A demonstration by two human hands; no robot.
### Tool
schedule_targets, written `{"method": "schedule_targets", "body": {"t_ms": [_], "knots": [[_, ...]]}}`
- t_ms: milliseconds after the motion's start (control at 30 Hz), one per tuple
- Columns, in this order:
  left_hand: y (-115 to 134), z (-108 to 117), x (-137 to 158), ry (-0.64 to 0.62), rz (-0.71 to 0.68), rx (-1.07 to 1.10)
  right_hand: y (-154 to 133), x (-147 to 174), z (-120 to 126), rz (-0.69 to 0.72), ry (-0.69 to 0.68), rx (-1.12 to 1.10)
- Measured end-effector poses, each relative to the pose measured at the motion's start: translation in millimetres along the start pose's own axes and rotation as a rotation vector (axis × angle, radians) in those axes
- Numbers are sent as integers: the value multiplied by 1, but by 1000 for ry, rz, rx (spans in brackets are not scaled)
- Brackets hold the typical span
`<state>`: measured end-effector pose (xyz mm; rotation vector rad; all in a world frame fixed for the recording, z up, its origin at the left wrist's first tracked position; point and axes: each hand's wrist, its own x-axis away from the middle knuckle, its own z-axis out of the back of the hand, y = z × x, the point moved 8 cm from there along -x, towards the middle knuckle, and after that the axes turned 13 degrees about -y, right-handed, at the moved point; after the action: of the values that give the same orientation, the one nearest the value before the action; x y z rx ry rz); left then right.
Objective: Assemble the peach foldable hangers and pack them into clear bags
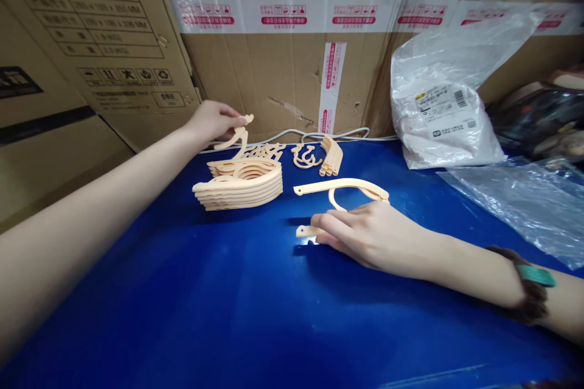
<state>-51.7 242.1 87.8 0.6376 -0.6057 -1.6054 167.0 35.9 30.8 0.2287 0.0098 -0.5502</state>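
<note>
At the back left, my left hand (pixel 214 121) is closed in a pinch on a small beige plastic hanger part (pixel 247 118), most of it hidden by the fingers. Just below stands a stack of folded beige hangers (pixel 241 188). Nearer the middle, my right hand (pixel 369 231) is closed on a beige hanger arm (pixel 306 231), whose holed end sticks out past the fingertips. Behind this hand lies a curved hanger arm (pixel 342 184) with a hook-shaped part (pixel 335 199) beside it, partly covered.
Loose hanger hooks (pixel 305 157) and a bundle of hanger arms (pixel 331 157) lie at the back. A white cable (pixel 337 134) runs along the cardboard (pixel 283 79). To the right are a white plastic bag (pixel 447 115) and a clear plastic sheet (pixel 524 200) on the blue table (pixel 228 304).
</note>
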Motion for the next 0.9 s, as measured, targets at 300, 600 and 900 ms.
{"method": "schedule_targets", "body": {"t_ms": [300, 600, 900], "knots": [[120, -21, 109, 65, -393, -290, 33, 0, -8, -210, -104, 110], [66, -125, 154, -484, -401, -342, 59, 1, -9, -381, -225, 127], [53, -125, 152, -481, -381, -237, 49, -2, -13, -326, -239, 73]]}}
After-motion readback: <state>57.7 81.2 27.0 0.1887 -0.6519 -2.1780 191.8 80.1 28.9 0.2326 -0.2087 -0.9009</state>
